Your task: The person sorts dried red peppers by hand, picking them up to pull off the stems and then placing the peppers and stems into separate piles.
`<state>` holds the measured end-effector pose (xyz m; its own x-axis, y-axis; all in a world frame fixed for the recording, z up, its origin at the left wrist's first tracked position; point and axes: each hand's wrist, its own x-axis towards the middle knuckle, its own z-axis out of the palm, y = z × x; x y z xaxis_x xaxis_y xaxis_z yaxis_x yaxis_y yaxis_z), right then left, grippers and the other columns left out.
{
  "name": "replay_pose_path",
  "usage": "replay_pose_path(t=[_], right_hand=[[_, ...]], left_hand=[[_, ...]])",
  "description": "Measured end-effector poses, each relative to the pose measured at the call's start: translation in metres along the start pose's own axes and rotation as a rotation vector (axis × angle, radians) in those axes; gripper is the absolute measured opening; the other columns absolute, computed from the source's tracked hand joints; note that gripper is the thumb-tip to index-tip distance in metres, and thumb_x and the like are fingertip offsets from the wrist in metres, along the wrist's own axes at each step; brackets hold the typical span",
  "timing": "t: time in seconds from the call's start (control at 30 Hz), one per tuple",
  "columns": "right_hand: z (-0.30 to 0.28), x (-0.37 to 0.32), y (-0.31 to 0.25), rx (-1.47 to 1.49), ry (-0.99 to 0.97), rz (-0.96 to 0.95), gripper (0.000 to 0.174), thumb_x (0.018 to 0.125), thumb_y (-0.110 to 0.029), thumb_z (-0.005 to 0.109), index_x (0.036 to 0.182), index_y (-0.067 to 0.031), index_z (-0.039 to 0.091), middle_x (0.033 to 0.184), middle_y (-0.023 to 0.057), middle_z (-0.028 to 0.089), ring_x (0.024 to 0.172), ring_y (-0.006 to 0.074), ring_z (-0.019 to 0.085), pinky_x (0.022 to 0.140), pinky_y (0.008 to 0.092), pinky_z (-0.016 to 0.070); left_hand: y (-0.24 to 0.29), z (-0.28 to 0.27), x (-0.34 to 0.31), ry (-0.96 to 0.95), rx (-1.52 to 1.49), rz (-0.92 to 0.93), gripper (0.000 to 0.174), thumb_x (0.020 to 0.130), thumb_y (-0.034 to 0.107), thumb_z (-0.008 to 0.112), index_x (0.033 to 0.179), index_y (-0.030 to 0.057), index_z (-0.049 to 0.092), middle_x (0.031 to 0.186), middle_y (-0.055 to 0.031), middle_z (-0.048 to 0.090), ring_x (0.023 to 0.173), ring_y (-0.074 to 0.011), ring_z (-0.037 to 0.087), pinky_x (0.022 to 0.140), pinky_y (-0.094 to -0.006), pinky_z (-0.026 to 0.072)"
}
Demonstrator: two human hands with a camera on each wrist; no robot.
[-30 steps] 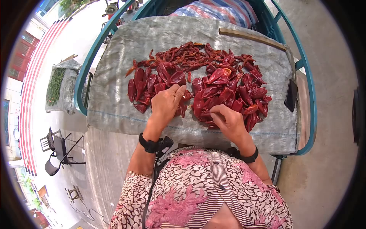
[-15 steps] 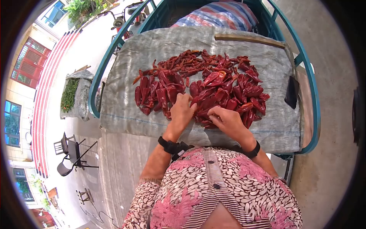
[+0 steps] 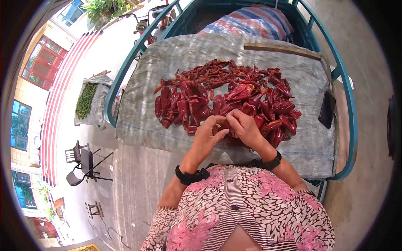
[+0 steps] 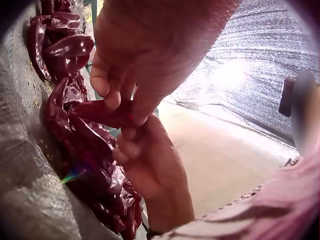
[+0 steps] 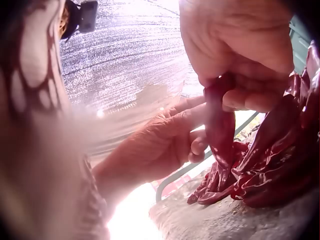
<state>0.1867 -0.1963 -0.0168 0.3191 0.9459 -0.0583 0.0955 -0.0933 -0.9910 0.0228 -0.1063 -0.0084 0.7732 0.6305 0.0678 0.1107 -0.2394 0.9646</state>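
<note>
A glossy dried red pepper [image 5: 220, 132] is held between my two hands, above the near edge of the right pile. My left hand [image 3: 205, 137] pinches it between thumb and fingers, as the left wrist view shows of the pepper [image 4: 97, 113]. From the other side, my right hand [image 3: 248, 130] grips its upper end, fingers curled. Large red peppers lie in a left pile [image 3: 184, 104] and a right pile [image 3: 272, 102]. Behind them stretches a band of thinner, shrivelled peppers [image 3: 205, 73]. In the head view the hands mostly hide the held pepper.
Grey woven sheeting [image 3: 142, 121] spreads under the peppers, framed by a teal rail [image 3: 351, 125]. A wooden strip [image 3: 282, 51] and a black phone [image 3: 326, 109] lie on it. Beyond is a striped bag [image 3: 251, 23]. Green peppers [image 3: 86, 100] and chairs [image 3: 87, 163] stand left.
My left hand has moved right, from the left pile to meet my right hand. Both now hold one pepper. The head view has shifted, so the sheeting sits lower and further right.
</note>
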Motion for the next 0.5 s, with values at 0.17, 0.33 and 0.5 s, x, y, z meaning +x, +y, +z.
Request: replay_pose_path(t=[0.17,0.33,0.5], right_hand=[[-0.004,0.01,-0.019,-0.22,0.069,-0.029,0.03,0.102,-0.034,0.058,0.111,-0.0051,0.061,0.081,0.0105,0.071,0.069,0.0248,0.068,0.063,0.0373,0.052],[0.002,0.045,-0.014,-0.801,0.267,-0.385,0.027,0.091,-0.023,0.068,0.113,-0.0078,0.063,0.097,0.0118,0.07,0.093,0.0332,0.064,0.083,0.0448,0.0494],[0.023,0.091,0.017,-1.08,0.294,-0.498,0.032,0.079,-0.015,0.072,0.11,-0.0089,0.067,0.104,0.0105,0.067,0.106,0.0308,0.058,0.101,0.049,0.0379]], left_hand=[[0.006,-0.008,0.005,0.191,0.159,-0.094,0.032,0.09,0.011,0.075,0.12,0.0052,0.065,0.105,-0.0079,0.069,0.082,-0.0134,0.064,0.073,-0.0279,0.0514],[-0.007,-0.032,0.028,0.408,0.479,-0.059,0.036,0.087,0.008,0.074,0.121,0.0057,0.064,0.112,-0.0123,0.066,0.084,-0.0262,0.068,0.075,-0.0368,0.0542],[-0.015,-0.021,0.024,0.379,0.455,-0.006,0.04,0.087,0.007,0.072,0.125,0.0064,0.061,0.124,-0.0143,0.052,0.083,-0.0262,0.065,0.076,-0.0367,0.0549]])
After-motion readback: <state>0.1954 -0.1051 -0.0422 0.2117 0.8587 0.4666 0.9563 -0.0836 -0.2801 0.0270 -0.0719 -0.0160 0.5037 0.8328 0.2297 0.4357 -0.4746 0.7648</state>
